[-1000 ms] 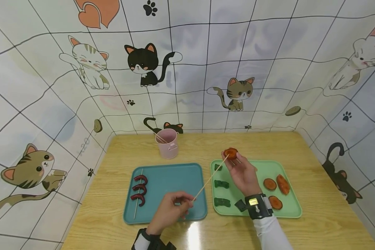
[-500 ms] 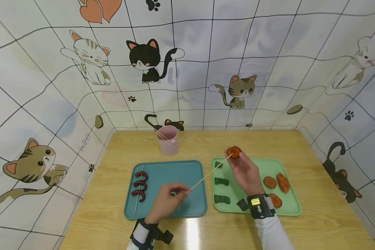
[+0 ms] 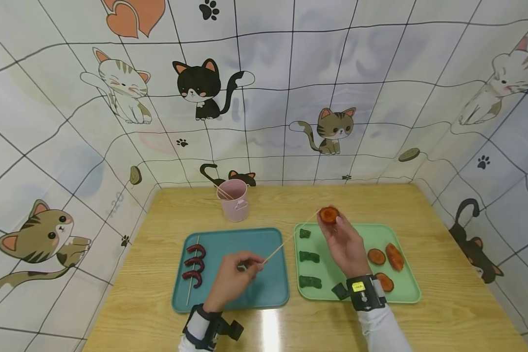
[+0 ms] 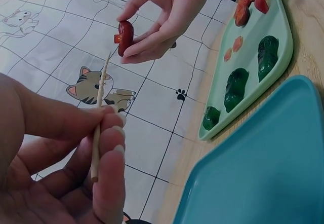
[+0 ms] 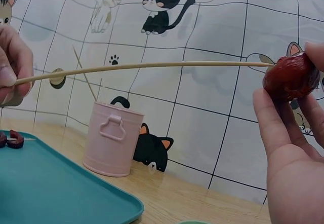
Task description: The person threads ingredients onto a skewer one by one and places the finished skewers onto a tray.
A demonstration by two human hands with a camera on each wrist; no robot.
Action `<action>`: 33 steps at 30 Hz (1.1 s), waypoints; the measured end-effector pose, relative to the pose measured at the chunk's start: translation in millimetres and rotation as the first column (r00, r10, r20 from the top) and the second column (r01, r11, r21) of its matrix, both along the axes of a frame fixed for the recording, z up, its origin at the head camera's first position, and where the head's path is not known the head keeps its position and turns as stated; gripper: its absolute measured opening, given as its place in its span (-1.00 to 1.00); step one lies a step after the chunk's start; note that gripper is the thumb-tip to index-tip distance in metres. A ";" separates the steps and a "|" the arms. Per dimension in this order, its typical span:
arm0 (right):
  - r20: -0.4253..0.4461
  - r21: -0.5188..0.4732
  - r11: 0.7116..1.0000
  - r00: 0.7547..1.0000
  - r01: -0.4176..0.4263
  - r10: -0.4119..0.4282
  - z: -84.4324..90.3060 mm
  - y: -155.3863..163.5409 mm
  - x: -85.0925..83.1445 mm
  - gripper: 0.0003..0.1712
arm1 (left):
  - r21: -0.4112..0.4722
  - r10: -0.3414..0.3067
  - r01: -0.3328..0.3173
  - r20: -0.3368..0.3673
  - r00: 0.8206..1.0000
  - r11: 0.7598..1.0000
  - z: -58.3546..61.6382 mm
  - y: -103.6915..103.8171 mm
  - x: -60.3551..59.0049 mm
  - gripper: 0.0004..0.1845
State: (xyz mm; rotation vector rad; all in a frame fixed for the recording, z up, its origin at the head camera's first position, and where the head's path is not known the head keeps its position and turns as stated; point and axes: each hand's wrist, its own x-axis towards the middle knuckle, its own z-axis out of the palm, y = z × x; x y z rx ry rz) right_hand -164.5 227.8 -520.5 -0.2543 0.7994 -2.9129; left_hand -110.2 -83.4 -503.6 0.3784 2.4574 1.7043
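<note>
- Wooden stick (image 3: 288,239) is pinched in the left hand (image 3: 233,278) fingers, tip pointing up.
- Right hand (image 3: 343,242) is raised, fingers gripping a red slice (image 3: 329,214) at the tip.

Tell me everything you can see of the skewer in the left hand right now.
The skewer is a thin, straight stick of pale wood or bamboo, bare along its length. The left hand pinches its near end above the blue tray. It slants up and to the right, its tip at the edge of the red-orange slice gripped by the right hand. Whether the tip has pierced the slice cannot be told.
</note>
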 end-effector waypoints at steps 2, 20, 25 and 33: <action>0.007 0.006 1.000 1.000 0.019 -0.019 0.2 -1.2 0.1 -0.51 | -0.002 -0.017 0.017 0.005 1.000 1.000 0.6 0.4 0.5 -0.87; -0.003 0.026 0.999 1.000 0.027 -0.027 -5.0 -2.6 2.8 -0.51 | -0.002 -0.066 0.066 0.006 0.998 0.998 -1.3 1.4 2.4 -0.86; -0.035 0.078 0.996 0.999 0.034 -0.031 -6.0 -4.6 4.8 -0.52 | -0.016 -0.063 0.063 0.004 0.998 0.998 0.2 1.8 2.2 -0.85; -0.061 0.099 0.993 0.996 0.065 -0.059 -4.9 -5.7 5.4 -0.54 | -0.021 -0.131 0.131 0.026 0.991 0.991 -0.6 0.6 1.3 -0.89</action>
